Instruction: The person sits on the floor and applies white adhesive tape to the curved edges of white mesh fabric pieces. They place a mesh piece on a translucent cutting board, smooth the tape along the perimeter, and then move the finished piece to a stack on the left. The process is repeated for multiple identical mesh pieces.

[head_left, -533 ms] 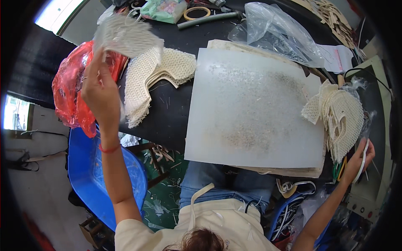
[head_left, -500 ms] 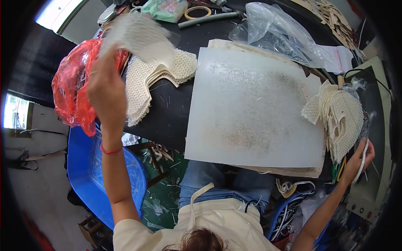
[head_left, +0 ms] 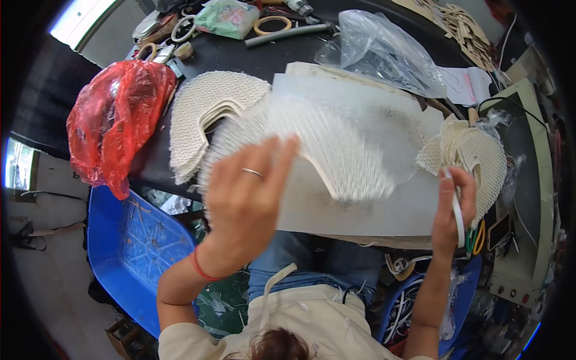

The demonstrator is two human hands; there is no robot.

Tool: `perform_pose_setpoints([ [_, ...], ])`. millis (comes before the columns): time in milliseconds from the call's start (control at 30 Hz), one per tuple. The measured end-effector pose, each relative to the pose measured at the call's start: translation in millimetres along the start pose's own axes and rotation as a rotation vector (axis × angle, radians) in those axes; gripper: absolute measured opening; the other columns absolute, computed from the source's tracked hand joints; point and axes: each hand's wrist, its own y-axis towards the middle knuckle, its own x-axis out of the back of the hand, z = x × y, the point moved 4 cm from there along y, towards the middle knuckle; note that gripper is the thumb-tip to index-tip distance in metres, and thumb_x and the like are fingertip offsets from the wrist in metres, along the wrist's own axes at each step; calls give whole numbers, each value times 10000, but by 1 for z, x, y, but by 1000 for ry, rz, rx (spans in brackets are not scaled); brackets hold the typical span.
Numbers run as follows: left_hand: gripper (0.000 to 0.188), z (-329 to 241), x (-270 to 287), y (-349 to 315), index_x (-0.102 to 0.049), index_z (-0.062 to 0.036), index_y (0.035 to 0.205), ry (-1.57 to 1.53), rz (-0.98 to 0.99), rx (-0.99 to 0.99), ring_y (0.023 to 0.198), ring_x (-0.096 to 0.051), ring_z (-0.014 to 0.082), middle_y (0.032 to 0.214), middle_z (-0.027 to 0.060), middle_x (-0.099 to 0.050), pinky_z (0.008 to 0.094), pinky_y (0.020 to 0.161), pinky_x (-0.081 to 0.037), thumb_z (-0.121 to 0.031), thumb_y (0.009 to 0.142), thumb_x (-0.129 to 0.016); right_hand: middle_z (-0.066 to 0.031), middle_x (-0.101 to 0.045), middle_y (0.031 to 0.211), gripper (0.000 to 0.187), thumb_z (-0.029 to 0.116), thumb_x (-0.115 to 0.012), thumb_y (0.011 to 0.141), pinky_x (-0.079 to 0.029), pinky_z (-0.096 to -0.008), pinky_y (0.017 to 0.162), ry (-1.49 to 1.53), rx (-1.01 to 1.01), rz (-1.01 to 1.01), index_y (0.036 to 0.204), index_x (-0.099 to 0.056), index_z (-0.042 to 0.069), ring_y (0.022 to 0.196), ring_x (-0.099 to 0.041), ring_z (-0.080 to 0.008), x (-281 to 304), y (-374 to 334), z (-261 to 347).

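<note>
My left hand (head_left: 246,186), a ring on one finger, grips a curved cream woven piece (head_left: 342,150), blurred by motion, above a translucent white board (head_left: 360,222). Behind it, on the left of the dark table, lies a stack of similar curved woven pieces (head_left: 195,114). At the board's right edge my right hand (head_left: 453,210) is closed on a narrow white strip (head_left: 458,219), held between thumb and fingers. Beside that hand sits a bundle of cream woven pieces (head_left: 489,159), partly over the board's edge.
A red plastic bag (head_left: 114,126) lies at the left, above a blue basin (head_left: 144,240). Clear plastic (head_left: 384,54), a grey tube (head_left: 288,35) and a tape roll (head_left: 272,24) are at the back. At right stand scissors (head_left: 479,237) and a pale machine panel (head_left: 522,240).
My left hand has swung right and nearer, carrying the woven piece from over the left stack to over the board. My right hand has moved left and up with the white strip.
</note>
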Motion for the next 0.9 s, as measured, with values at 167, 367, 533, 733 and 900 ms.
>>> perform_pose_setpoints([
  [167,482,-31,-30,-31,-603,-38,1261,-230,215,-41,1120,-578,279,1261,121,-594,384,898,-455,-43,784,-672,-77,-614,940,154,116,-585,957,-446,-275,725,-21,-61,145,1028,-649,-4,805,-561,-148,2,-3,22],
  [367,665,-57,-35,-43,-528,-17,1336,-464,361,-221,1361,-416,340,1439,142,-467,510,1133,-308,-251,757,-758,-96,-589,826,377,33,-552,926,-467,-291,678,134,-118,558,1303,-571,39,710,-568,-174,-33,-12,57],
  [533,703,-54,-43,-50,-502,-23,1362,-418,399,-238,1369,-412,325,1434,133,-475,512,1140,-292,-286,760,-752,-116,-639,798,485,23,-568,901,-493,-329,666,256,-196,835,1381,-502,47,682,-615,-207,-74,-16,48],
  [733,693,-56,-44,-52,-503,-78,1385,-454,418,-241,1368,-402,323,1452,125,-452,534,1134,-297,-298,770,-734,-119,-667,779,380,65,-600,890,-513,-330,647,188,-221,859,1266,-559,27,678,-658,-216,-79,-14,45],
  [900,684,-56,-45,-54,-523,-99,1373,-376,411,-260,1345,-419,319,1444,128,-454,558,1128,-297,-287,752,-741,-134,-680,742,311,152,-690,849,-502,-318,614,55,-278,821,1116,-599,21,676,-676,-202,-59,3,33],
])
